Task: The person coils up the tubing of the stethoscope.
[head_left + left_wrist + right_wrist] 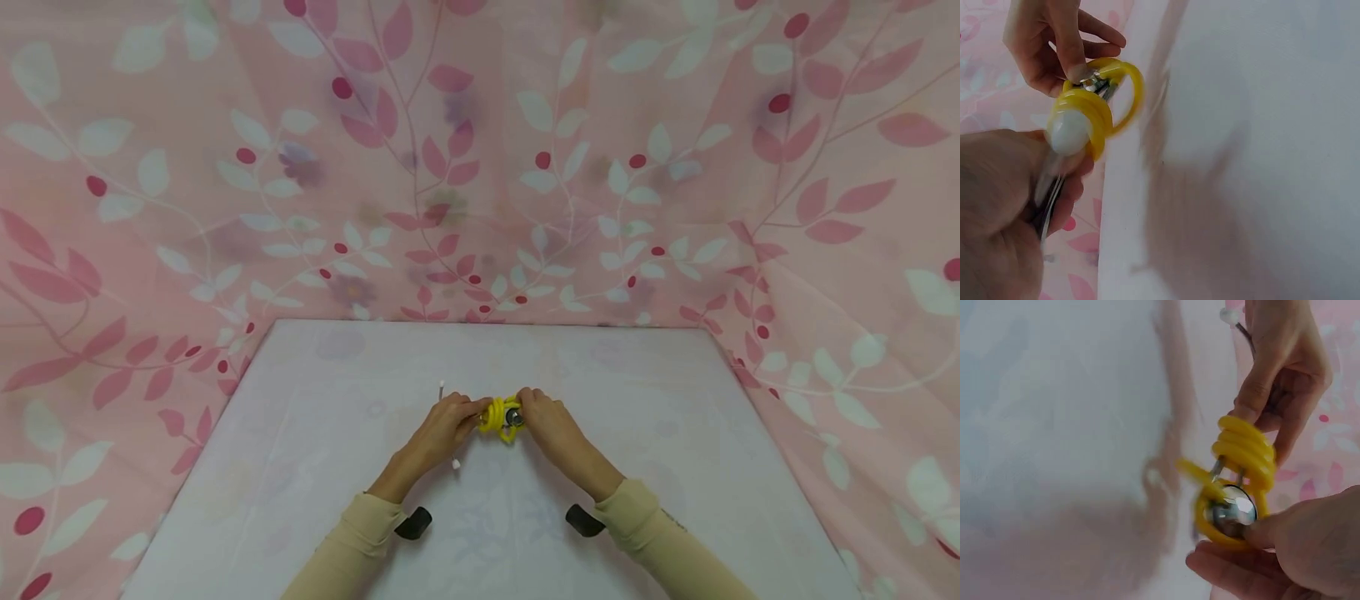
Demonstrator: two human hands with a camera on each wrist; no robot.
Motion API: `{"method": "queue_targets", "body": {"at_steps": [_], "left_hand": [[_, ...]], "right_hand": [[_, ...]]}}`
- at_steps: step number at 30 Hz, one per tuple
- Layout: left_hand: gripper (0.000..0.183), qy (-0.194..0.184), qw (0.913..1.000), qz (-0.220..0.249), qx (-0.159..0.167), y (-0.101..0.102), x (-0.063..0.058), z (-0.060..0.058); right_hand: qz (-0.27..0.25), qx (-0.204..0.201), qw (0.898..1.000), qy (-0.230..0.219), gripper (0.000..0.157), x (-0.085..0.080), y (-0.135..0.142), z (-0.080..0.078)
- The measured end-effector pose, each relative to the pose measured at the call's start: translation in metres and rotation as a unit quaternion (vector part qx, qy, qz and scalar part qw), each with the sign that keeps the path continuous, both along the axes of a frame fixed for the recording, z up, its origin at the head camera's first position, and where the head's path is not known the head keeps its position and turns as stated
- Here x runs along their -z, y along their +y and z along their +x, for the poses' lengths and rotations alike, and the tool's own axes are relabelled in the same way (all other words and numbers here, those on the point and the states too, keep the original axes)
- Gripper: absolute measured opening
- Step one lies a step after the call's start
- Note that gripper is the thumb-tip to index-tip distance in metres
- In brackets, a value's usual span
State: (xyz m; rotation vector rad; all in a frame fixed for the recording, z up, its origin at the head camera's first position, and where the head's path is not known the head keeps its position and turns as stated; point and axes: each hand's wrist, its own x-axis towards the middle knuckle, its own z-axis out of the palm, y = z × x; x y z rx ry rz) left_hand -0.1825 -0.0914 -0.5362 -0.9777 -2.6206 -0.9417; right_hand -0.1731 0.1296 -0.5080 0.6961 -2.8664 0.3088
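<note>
A stethoscope with yellow tubing [492,415] is held between both hands above the white table. My left hand [441,429] grips its metal ear tubes, beside several wraps of the tubing. White ear tips [442,384] stick out on either side of that hand; one ear tip [1069,132] looms close in the left wrist view. My right hand [552,425] pinches the tubing's free end by the shiny round chest piece [1235,509]. A loop of tubing rings the chest piece. My left palm hides part of the metal tubes.
The white tabletop [600,375] lies beneath the hands. A pink leaf-patterned cloth [480,167] hangs behind the table and along both sides. Black devices [414,523] sit at both wrists, below beige sleeves [348,533].
</note>
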Motion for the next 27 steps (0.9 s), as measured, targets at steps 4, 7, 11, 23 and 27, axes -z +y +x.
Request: {"method": "queue_targets", "body": {"at_steps": [4, 7, 11, 23, 27], "left_hand": [[0.037, -0.005, 1.0, 0.0, 0.007, 0.002, -0.001, 0.002], [0.037, 0.005, 0.9999, -0.012, 0.001, 0.002, 0.0, 0.001], [0.037, -0.006, 0.9999, -0.01, -0.005, 0.002, 0.002, -0.001], [0.037, -0.05, 0.9985, 0.019, -0.014, -0.001, 0.0, -0.006], [0.037, -0.058, 0.9978, 0.028, -0.017, -0.001, -0.004, -0.006]], "right_hand": [[0.005, 0.004, 1.0, 0.005, 0.017, 0.005, 0.002, 0.0], [-0.028, 0.005, 1.0, 0.013, 0.015, 0.009, 0.004, -0.001], [-0.096, 0.001, 0.995, 0.022, 0.013, 0.013, 0.005, -0.002], [-0.185, -0.029, 0.98, 0.066, 0.013, 0.019, 0.011, -0.002], [-0.18, -0.05, 0.977, 0.106, 0.012, 0.022, 0.013, -0.002]]}}
